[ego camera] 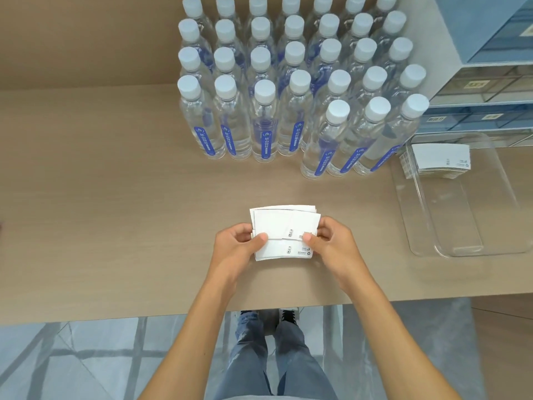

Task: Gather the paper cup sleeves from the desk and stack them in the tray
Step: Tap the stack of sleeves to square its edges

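Observation:
A loose bundle of flat white paper cup sleeves (pixel 284 226) is held just above the tan desk (pixel 115 212), near its front edge. My left hand (pixel 236 249) grips the bundle's left end with the thumb on top. My right hand (pixel 334 243) pinches its right end. The sleeves are fanned slightly, not squared up. A clear plastic tray (pixel 450 226) lies at the right of the desk. A stack of white sleeves (pixel 438 161) rests in the tray's far end.
Several rows of clear water bottles (pixel 291 82) with white caps and blue labels stand behind my hands. Blue and clear drawer units (pixel 490 82) stand at the back right, behind the tray. The desk's front edge runs just below my wrists.

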Tool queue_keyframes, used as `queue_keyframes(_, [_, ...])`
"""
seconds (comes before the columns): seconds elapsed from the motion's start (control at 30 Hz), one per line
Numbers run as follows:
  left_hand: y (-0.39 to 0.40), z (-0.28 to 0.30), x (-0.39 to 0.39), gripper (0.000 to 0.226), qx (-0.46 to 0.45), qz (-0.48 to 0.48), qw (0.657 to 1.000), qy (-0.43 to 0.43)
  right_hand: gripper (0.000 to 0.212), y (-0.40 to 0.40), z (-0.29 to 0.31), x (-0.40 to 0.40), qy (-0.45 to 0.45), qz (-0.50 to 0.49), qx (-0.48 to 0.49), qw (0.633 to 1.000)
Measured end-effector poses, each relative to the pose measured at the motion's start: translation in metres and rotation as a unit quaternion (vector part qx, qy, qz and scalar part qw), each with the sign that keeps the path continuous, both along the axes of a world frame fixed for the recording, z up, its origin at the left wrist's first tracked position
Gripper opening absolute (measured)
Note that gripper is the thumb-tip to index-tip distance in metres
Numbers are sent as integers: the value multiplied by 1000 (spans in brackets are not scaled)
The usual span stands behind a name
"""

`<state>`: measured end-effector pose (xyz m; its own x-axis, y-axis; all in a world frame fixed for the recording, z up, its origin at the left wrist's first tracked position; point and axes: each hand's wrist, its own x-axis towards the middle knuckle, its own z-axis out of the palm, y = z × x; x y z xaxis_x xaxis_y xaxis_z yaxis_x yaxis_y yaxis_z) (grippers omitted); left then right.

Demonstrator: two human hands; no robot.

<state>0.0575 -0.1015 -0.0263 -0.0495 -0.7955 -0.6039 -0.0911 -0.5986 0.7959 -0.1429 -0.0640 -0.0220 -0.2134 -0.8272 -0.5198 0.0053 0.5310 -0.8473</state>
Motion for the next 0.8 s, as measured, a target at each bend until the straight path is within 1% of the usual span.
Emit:
queue_keyframes(0.07, [1, 0, 2, 14, -50, -16, 998, -16, 29, -1, 1, 0, 31, 29, -33, 999])
queue_keyframes(0.1, [2, 1, 1, 16, -73, -24, 997, -25, 30, 0, 0, 1, 41, 38, -50, 997])
queue_keyframes(0.17, [6, 2, 1, 24, -101, -31, 994, -36, 28, 4, -1, 1, 63, 44, -77, 994])
queue_keyframes(0.23, [12, -1, -1, 23, -120, -35, 991, -52, 28, 9, -6, 0, 80, 44, -90, 992])
queue_keyframes(0.3, [19, -5, -3, 18, -124, -26, 990, -58, 39, 13, -11, 1, 90, 38, -95, 991])
queue_keyframes(0.37, [24, -9, -5, 25, -124, -9, 991, -43, 47, 17, -16, 2, 99, 34, -97, 990])
queue_keyframes(0.6, [34, -23, -5, 32, -144, 0, 988, -56, 35, 28, -28, 11, 96, 27, -123, 987])
queue_keyframes(0.73, [36, -29, -7, 40, -169, 3, 984, -54, 40, 30, -34, 17, 91, 17, -135, 987])
queue_keyframes(0.8, [37, -30, -9, 47, -189, 4, 981, -43, 44, 30, -38, 20, 88, 10, -142, 986])
